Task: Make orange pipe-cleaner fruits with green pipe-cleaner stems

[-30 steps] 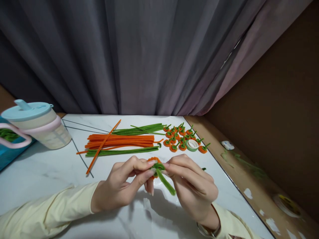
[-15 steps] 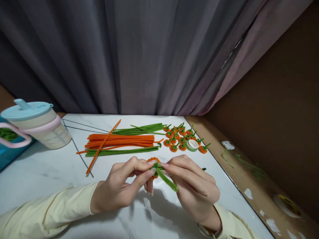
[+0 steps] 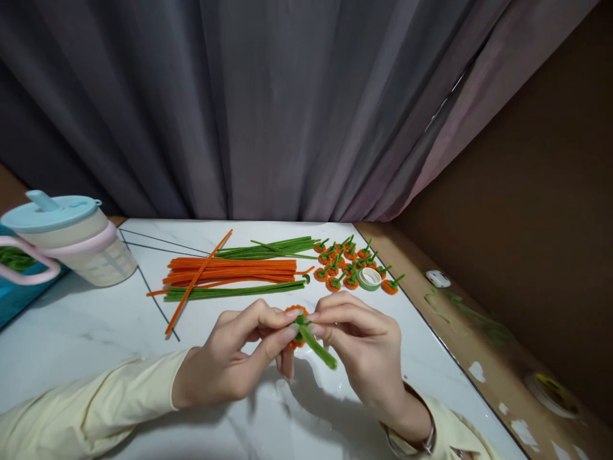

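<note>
Hands meeting above near part of white marble table (image 3: 71,332). Left hand (image 3: 234,361): grip closed, thumb + fingers pinching small orange coil (image 3: 295,310) w/ green stem (image 3: 316,346). Right hand (image 3: 366,351): grip closed on same piece at green top; stem slants down-right betw. hands. Behind: orange pipe cleaners (image 3: 234,271) bundled, green pipe cleaners (image 3: 239,291) beside. Far right: finished orange pieces (image 3: 352,265) clustered round tape roll (image 3: 370,278). Left edge: lidded cup (image 3: 71,239), pink handle.
</note>
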`<state>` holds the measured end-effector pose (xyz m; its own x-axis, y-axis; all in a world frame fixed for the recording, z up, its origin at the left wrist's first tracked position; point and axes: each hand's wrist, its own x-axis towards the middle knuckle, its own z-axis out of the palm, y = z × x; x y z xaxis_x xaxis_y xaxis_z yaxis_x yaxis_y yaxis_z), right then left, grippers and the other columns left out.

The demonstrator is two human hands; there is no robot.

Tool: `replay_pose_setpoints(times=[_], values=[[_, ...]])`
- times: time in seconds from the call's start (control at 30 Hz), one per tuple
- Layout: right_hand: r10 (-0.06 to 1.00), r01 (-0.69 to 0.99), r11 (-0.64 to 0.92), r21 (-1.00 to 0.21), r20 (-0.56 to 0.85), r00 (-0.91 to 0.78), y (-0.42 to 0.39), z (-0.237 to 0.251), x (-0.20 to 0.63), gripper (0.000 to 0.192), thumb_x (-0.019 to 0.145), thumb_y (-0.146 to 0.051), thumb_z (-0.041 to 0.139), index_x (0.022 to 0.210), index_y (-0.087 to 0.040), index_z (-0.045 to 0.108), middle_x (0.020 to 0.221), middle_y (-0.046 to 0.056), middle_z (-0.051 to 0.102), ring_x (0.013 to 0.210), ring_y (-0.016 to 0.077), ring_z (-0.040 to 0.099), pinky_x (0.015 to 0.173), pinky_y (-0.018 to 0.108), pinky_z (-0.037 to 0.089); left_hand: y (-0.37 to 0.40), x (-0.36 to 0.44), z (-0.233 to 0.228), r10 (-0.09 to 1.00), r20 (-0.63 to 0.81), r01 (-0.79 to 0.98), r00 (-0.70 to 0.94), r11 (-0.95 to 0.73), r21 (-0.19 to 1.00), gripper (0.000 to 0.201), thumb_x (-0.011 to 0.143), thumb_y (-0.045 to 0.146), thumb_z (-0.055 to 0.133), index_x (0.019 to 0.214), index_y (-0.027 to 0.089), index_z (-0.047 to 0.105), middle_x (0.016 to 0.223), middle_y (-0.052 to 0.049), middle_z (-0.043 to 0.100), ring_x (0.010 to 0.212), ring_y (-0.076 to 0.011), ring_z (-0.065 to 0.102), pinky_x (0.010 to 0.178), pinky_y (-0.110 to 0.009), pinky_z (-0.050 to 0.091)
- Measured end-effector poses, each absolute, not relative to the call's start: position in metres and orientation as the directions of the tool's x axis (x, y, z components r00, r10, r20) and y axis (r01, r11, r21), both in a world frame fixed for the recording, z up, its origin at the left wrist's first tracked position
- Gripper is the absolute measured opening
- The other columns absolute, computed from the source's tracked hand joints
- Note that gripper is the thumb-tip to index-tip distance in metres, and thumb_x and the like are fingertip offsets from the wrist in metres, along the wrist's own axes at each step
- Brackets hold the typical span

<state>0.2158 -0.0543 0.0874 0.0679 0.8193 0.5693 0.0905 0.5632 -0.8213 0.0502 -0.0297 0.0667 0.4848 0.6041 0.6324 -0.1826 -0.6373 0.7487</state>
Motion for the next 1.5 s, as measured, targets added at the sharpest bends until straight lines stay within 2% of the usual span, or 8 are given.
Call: replay_pose_setpoints(times=[0.17,0.37,0.53,0.7,0.9,1.27,1.4,1.5], values=[[0.846,0.117,0.514,-0.850,0.525,0.097,-0.052,0.090,0.218,0.009,0.069,-0.010,0.073,0.070,-0.020,0.072,0.066,0.002,0.064,0.061,0.0123,0.059,0.050,0.020,0.051,-0.027,0.052,0.067,0.594,0.674,-0.120,0.439,-0.705,0.699,0.022,0.087,0.003,0.048,0.103,0.017,0.052,0.065,0.001,0.062,0.053,-0.0113,0.064,0.053,-0.021,0.053],[0.898,0.113,0.426,-0.898,0.435,0.069,-0.056,0.096,0.218,0.008,0.075,-0.015,0.068,0.067,-0.017,0.069,0.067,0.002,0.060,0.053,0.0100,0.054,0.037,0.016,0.048,-0.027,0.053,0.067,0.532,0.756,-0.045,0.382,-0.806,0.590,0.025,0.085,0.002,0.050,0.105,0.017,0.052,0.062,0.001,0.062,0.053,-0.0127,0.064,0.059,-0.026,0.055],[0.890,0.132,0.443,-0.887,0.453,0.055,-0.059,0.096,0.216,0.009,0.078,-0.014,0.065,0.071,-0.018,0.069,0.069,0.003,0.061,0.052,0.0096,0.056,0.040,0.017,0.051,-0.027,0.053,0.065,0.516,0.763,-0.042,0.389,-0.818,0.574,0.026,0.085,0.002,0.050,0.106,0.017,0.052,0.063,0.000,0.063,0.053,-0.0130,0.063,0.058,-0.026,0.056],[0.882,0.174,0.458,-0.872,0.471,0.037,-0.059,0.094,0.216,0.012,0.079,-0.012,0.062,0.068,-0.016,0.066,0.068,0.002,0.059,0.049,0.0080,0.051,0.039,0.017,0.047,-0.026,0.052,0.065,0.498,0.743,-0.076,0.448,-0.807,0.586,0.028,0.084,0.000,0.049,0.107,0.016,0.053,0.066,-0.002,0.064,0.055,-0.0128,0.063,0.055,-0.023,0.054],[0.895,0.220,0.444,-0.869,0.441,-0.064,-0.056,0.100,0.222,0.015,0.079,-0.013,0.062,0.065,-0.016,0.063,0.064,0.002,0.058,0.058,0.0115,0.055,0.045,0.020,0.046,-0.025,0.049,0.068,0.475,0.723,-0.077,0.501,-0.808,0.584,0.028,0.084,0.001,0.049,0.107,0.017,0.055,0.064,-0.002,0.066,0.058,-0.0142,0.064,0.057,-0.023,0.054],[0.776,0.349,0.629,-0.694,0.583,-0.239,-0.054,0.102,0.227,0.019,0.083,-0.010,0.054,0.066,-0.017,0.058,0.062,0.001,0.057,0.057,0.0118,0.053,0.052,0.023,0.045,-0.024,0.046,0.074,0.502,0.624,-0.097,0.599,-0.728,0.679,0.018,0.086,0.002,0.046,0.098,0.012,0.055,0.065,-0.004,0.067,0.054,-0.0118,0.065,0.054,-0.018,0.053],[0.762,0.408,0.647,-0.644,0.569,-0.310,-0.051,0.107,0.233,0.015,0.083,-0.009,0.056,0.072,-0.017,0.061,0.067,0.002,0.060,0.060,0.0115,0.057,0.055,0.021,0.047,-0.023,0.047,0.076,0.588,0.576,-0.115,0.568,-0.636,0.763,0.014,0.089,0.007,0.046,0.097,0.012,0.055,0.064,-0.003,0.065,0.052,-0.0124,0.066,0.052,-0.019,0.054],[0.689,0.500,0.707,-0.500,0.648,-0.326,-0.052,0.107,0.237,0.015,0.085,-0.007,0.052,0.086,-0.017,0.062,0.078,0.005,0.063,0.069,0.0129,0.060,0.061,0.022,0.050,-0.023,0.048,0.077,0.654,0.525,-0.142,0.545,-0.545,0.826,0.011,0.092,0.012,0.045,0.097,0.012,0.054,0.062,-0.002,0.064,0.052,-0.0134,0.067,0.051,-0.021,0.055]])
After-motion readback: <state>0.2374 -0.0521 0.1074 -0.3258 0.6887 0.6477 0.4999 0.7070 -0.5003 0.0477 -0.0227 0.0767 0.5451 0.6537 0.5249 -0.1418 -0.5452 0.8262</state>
